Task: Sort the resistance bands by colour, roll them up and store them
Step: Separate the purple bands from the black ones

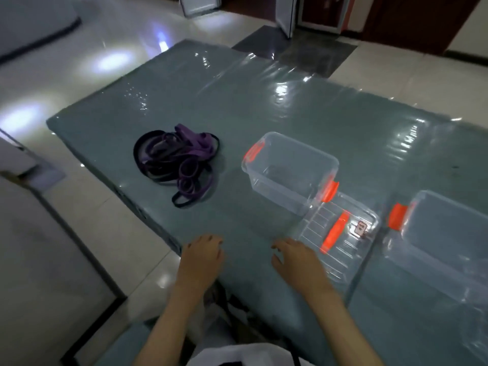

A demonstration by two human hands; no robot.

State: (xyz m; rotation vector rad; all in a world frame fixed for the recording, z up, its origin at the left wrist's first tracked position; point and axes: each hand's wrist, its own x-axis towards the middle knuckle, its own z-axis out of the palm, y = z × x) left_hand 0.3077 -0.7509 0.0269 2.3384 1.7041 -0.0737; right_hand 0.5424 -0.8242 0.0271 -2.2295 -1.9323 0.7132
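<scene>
1. Resistance bands (175, 165), purple and black, lie in one tangled heap on the grey-green table (290, 122), toward its left edge.
2. A clear plastic storage box (290, 171) with orange latches stands open, to the right of the heap and apart from it.
3. Its clear lid (340, 233), with an orange handle, lies flat on the table just beside the box's near right corner.
4. A second clear box (446, 233) with an orange latch stands at the right edge of the view, near the lid.
5. The left hand (202, 253) rests at the table's near edge, fingers loosely curled, holding nothing.
6. The right hand (295, 256) is over the table with fingers spread and relaxed, holding nothing, just beside the lid's near left edge; contact with the lid cannot be told.
7. Both hands are well apart from the bands.
</scene>
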